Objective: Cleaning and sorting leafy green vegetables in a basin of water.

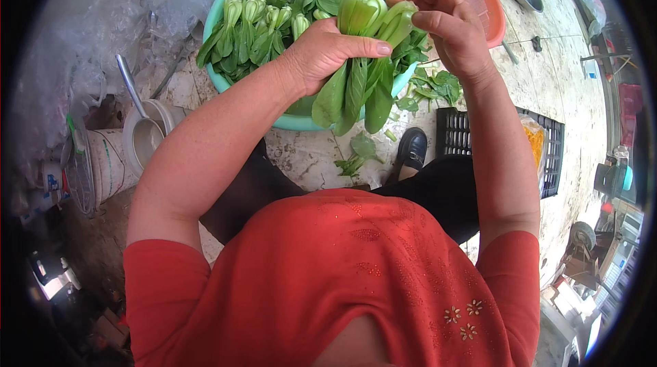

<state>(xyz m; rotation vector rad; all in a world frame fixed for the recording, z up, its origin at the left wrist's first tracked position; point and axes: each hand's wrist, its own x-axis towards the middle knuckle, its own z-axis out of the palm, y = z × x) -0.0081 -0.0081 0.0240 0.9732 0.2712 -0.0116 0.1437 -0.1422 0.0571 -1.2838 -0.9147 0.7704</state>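
My left hand [323, 51] is closed around the leaf stalks of green bok choy, its thumb lying across them. A large bok choy head [362, 10] points root end up from this grip, and a smaller head [398, 23] leans beside it. The fingers of my right hand [451, 23] are spread at the smaller head's root end, thumb and index finger on either side; whether they grip it is unclear. Below both hands stands a turquoise basin [220, 79] heaped with bok choy. Several heads [251, 12] lie along its left side, root ends up.
An orange basin [495, 12] stands behind my right hand. Loose leaves [441, 87] and trimmings [362, 149] litter the dirty tiled floor. A black plastic crate [552, 161] sits by my right forearm. At left are a white bucket [164, 115] with a long-handled ladle [131, 84] and plastic sheeting [102, 43].
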